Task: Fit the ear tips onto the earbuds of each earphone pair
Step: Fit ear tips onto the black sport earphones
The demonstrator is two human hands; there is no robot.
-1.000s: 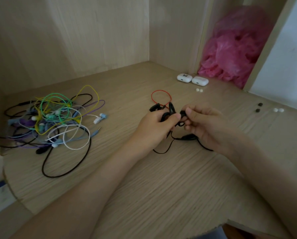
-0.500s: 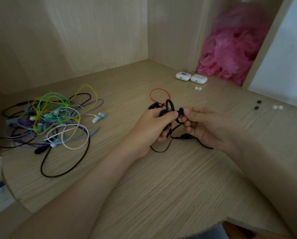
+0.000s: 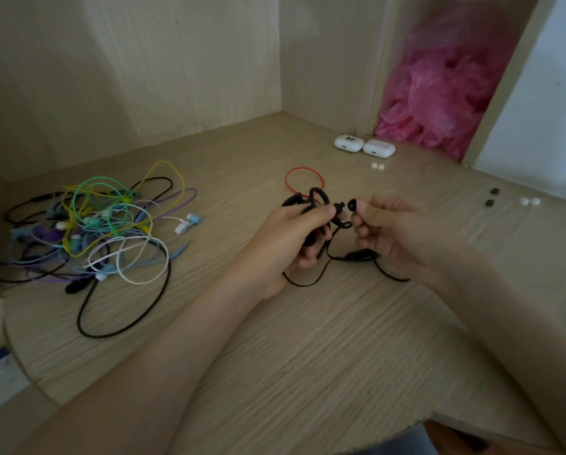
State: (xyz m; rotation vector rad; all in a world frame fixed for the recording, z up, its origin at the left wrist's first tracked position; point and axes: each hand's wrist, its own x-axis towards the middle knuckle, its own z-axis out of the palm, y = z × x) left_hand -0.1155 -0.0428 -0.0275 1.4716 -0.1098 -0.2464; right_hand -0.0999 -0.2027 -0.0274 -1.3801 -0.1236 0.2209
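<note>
**Head view.** A pale wood-grain desk (image 3: 308,356) fills a corner of matching panels (image 3: 176,77), and a white wall (image 3: 544,110) stands at right.

- **Hands:** The left hand (image 3: 291,239) grips black earphones (image 3: 317,196) just above mid-desk, its fingers curled round the ear hooks. The cable (image 3: 299,285) loops onto the wood and runs under the right hand (image 3: 393,234). That hand pinches a black tip (image 3: 352,204) between thumb and forefinger, just beside one earbud (image 3: 340,207). Whether tip and earbud touch is unclear in the blur. The hands are close together but apart.
- **Left:** A tangle (image 3: 94,231) of coloured earphones lies on the desk.
- **Behind the hands:** A red band (image 3: 304,179) lies flat.
- **Rear:** Two white cases (image 3: 363,146) sit side by side, with two white tips (image 3: 377,165) near them and a pink bag (image 3: 446,93) in the recess behind.
- **Right:** Two dark tips (image 3: 492,197) and two further white ones (image 3: 529,201) lie well apart from the hands.
</note>
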